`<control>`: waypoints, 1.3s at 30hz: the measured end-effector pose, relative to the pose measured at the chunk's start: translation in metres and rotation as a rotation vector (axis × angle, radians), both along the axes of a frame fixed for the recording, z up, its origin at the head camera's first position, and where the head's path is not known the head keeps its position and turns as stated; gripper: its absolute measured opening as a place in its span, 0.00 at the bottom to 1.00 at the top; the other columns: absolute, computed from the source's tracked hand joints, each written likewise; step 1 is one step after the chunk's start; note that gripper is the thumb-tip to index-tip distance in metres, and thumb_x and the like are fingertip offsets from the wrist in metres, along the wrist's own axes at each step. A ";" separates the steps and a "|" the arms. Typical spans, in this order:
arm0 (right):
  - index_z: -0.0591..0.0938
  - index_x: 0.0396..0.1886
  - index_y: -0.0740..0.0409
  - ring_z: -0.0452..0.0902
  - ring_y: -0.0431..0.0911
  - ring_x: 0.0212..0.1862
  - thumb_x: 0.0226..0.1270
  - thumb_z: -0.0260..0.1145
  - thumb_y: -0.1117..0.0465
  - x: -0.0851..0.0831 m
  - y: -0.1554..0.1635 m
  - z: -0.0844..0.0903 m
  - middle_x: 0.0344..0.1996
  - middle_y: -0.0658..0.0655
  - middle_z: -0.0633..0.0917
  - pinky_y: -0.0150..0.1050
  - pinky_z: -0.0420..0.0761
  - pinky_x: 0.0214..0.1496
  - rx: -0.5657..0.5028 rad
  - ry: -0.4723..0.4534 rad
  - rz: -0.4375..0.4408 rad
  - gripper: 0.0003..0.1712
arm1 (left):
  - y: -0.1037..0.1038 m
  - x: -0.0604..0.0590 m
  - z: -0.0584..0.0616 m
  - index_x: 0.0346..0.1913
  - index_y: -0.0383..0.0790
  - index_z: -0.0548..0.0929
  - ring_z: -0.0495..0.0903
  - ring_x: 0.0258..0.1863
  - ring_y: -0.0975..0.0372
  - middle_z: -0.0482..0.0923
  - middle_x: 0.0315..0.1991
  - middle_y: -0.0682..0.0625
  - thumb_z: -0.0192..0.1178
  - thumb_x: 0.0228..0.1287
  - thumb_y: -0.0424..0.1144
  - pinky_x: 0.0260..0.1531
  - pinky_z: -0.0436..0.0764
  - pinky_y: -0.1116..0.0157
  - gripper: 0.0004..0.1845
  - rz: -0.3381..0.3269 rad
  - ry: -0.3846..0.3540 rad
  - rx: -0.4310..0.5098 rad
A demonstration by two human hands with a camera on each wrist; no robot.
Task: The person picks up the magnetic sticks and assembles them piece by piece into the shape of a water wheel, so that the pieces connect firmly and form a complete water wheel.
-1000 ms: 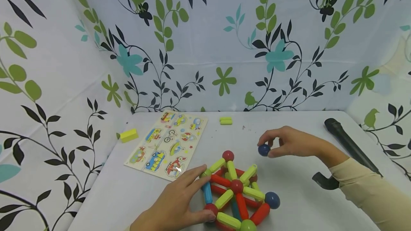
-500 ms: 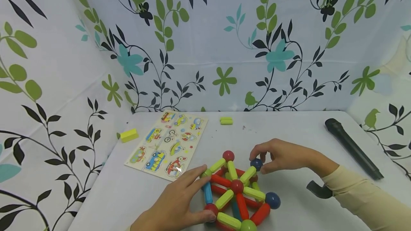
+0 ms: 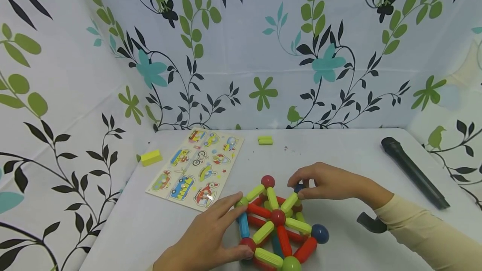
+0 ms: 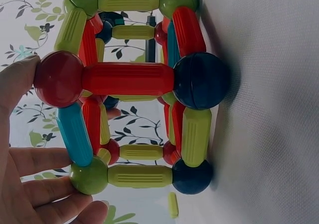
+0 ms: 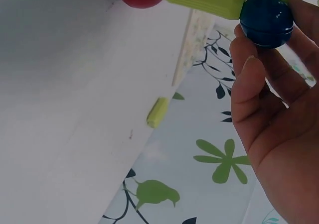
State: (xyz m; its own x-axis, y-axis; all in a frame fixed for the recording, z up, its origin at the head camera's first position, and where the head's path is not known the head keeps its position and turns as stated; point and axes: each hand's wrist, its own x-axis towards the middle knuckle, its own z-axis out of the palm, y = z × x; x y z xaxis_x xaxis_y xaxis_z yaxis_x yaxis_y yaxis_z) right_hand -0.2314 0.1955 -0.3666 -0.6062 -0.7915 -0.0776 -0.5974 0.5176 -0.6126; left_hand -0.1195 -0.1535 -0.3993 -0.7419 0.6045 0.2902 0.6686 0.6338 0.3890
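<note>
A magnetic ball-and-stick construction (image 3: 278,217) of red, lime and blue rods with coloured balls stands on the table. My left hand (image 3: 212,231) holds its left side. The thumb rests on a red ball (image 4: 59,78) and the fingers touch a green ball (image 4: 89,175). My right hand (image 3: 331,181) pinches a dark blue ball (image 5: 266,20) between thumb and fingers. That ball sits at the outer end of a lime rod (image 3: 289,203) on the construction's upper right, partly hidden by the fingers in the head view. Another blue ball (image 3: 320,233) sits on the right corner.
A puzzle board (image 3: 199,160) with vehicle pictures lies at the back left, next to a yellow block (image 3: 151,157). Two loose lime rods (image 3: 265,140) lie near the back edge. A black microphone-shaped object (image 3: 414,172) lies at the right. A patterned cloth (image 3: 226,108) hangs behind.
My right hand has moved left and down with the blue ball, bringing it from beside the construction onto the end of the lime rod. The left hand stays in place.
</note>
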 end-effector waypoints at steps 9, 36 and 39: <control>0.87 0.55 0.35 0.79 0.36 0.52 0.74 0.66 0.50 0.002 -0.002 0.005 0.51 0.40 0.84 0.35 0.83 0.50 0.041 0.117 0.087 0.13 | -0.001 -0.001 0.002 0.71 0.50 0.75 0.68 0.72 0.61 0.63 0.76 0.56 0.61 0.60 0.72 0.61 0.79 0.54 0.42 0.011 -0.025 0.014; 0.77 0.70 0.53 0.73 0.57 0.66 0.73 0.64 0.63 -0.149 -0.068 -0.065 0.65 0.59 0.79 0.52 0.75 0.67 0.329 0.436 -0.207 0.26 | 0.000 -0.002 0.002 0.72 0.51 0.73 0.69 0.71 0.59 0.62 0.77 0.56 0.59 0.62 0.72 0.59 0.80 0.56 0.42 -0.018 -0.092 -0.006; 0.79 0.68 0.53 0.74 0.55 0.63 0.73 0.64 0.64 -0.152 -0.071 -0.068 0.63 0.58 0.81 0.48 0.77 0.65 0.367 0.482 -0.192 0.25 | 0.000 -0.002 0.002 0.73 0.51 0.73 0.69 0.71 0.59 0.62 0.77 0.56 0.59 0.62 0.72 0.59 0.80 0.56 0.42 -0.016 -0.088 -0.012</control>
State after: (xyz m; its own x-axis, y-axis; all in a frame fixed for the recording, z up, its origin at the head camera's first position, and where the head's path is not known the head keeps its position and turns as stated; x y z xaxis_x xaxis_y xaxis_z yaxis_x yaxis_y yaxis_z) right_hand -0.3830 0.1249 -0.4348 -0.7696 -0.6385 -0.0065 -0.6371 0.7684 -0.0602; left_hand -0.1213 -0.1537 -0.3968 -0.7545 0.6195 0.2166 0.6421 0.6286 0.4390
